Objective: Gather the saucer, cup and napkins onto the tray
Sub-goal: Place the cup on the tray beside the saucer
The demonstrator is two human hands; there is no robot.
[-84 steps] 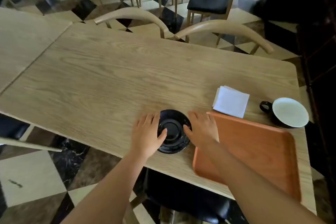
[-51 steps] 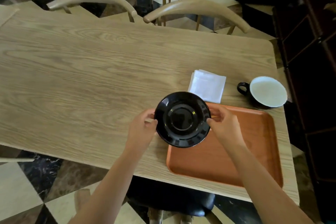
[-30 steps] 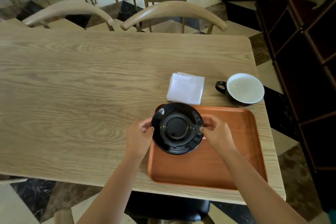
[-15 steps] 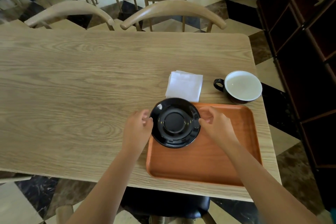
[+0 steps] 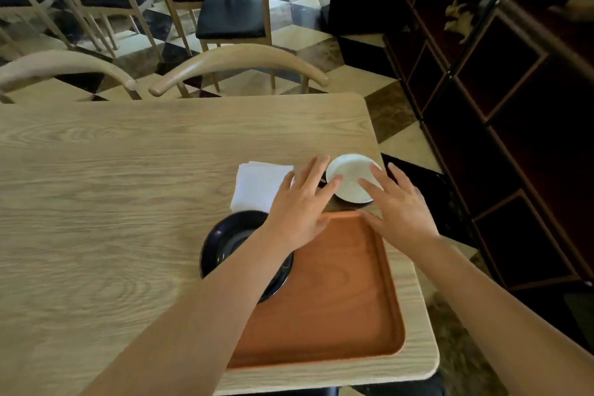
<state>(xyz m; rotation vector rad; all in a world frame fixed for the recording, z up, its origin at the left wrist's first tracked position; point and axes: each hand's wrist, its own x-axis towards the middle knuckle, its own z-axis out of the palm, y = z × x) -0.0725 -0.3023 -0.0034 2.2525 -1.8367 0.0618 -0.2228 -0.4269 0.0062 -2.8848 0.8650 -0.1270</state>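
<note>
The black saucer (image 5: 225, 241) lies on the far left part of the orange tray (image 5: 337, 292), partly hidden under my left forearm. A cup (image 5: 350, 178), black outside and white inside, stands on the table just beyond the tray's far edge. My left hand (image 5: 300, 206) is spread open at the cup's left side, covering its handle. On the cup's right side my right hand (image 5: 397, 206) is open too, fingers over the rim. Neither hand grips the cup. A stack of white napkins (image 5: 257, 185) lies on the table left of the cup.
The wooden table (image 5: 112, 186) ends close to the tray on the right and near sides. Two curved chair backs (image 5: 238, 64) stand along the far edge. A dark shelving unit (image 5: 514, 106) rises on the right.
Both hands have let go of the saucer, which now rests on the tray, and have moved forward to either side of the cup.
</note>
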